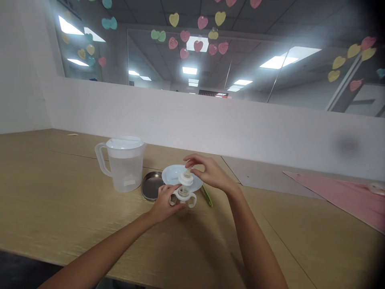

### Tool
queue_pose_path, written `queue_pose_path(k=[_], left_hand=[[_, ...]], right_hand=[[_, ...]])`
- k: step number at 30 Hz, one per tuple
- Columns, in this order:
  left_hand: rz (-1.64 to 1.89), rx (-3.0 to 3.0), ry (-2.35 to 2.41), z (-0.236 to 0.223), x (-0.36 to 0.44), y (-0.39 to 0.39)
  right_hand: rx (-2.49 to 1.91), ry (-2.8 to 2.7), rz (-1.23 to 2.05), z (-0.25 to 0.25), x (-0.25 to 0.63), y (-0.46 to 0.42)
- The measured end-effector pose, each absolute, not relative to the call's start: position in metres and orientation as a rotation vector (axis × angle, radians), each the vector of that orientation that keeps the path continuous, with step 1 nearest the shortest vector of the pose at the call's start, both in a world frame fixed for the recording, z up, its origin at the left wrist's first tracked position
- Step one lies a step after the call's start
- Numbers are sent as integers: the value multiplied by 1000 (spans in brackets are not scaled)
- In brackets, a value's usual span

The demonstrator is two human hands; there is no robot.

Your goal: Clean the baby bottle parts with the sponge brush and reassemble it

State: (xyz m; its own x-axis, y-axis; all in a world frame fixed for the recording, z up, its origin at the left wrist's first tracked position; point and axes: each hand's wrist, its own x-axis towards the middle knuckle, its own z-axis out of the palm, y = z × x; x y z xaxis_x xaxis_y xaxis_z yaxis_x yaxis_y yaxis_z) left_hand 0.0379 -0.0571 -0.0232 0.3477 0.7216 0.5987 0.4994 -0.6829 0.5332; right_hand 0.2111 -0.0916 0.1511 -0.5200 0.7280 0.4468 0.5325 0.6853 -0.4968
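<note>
Well, left hand (pixel 164 204): closed around the bottle's near side, fingers wrapped over the left handle, holding it steady.

Right hand (pixel 210 172): raised on the right of the bottle, fingertips (pixel 189 163) and thumb pinched at the tip of the teat.

Bottle (pixel 183 198): upright in front of the plate, near the middle of the table, with a clear body, white collar and two white handles; whether its base touches the table is hard to tell.

Teat (pixel 187 174): pale, standing up from the collar, tip inside the right hand's pinch.

Plate (pixel 174 174): round, pale blue-white, just behind the bottle.

Lid (pixel 152 186): round, steel, lying flat just left of the plate, its edge tucked under the plate's rim or touching it.

Jug (pixel 124 168): clear plastic with a white lid, handle on its left, standing farther left and holding water.

Utensil (pixel 207 196): slim, green, lying just right of the plate.

Table (pixel 60 192): light wood-grain, carrying all of these.

Pink sheet (pixel 333 196): lying far right, beyond the table's seam.
</note>
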Motion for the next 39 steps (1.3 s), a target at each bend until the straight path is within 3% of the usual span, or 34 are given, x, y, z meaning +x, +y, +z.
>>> queue_pose_path(k=[9, 22, 30, 39], left_hand=[[1201, 2348, 1102, -21, 38, -58], [1194, 2382, 1034, -21, 36, -56], [1177, 2412, 1020, -19, 36, -56], [1271, 2478, 1020, -19, 38, -57]], right_hand=[[-849, -1760, 106, 152, 225, -80], [-1469, -1921, -414, 101, 228, -27], [-1779, -2004, -241, 88, 216, -25], [-1700, -1994, 111, 79, 220, -16]])
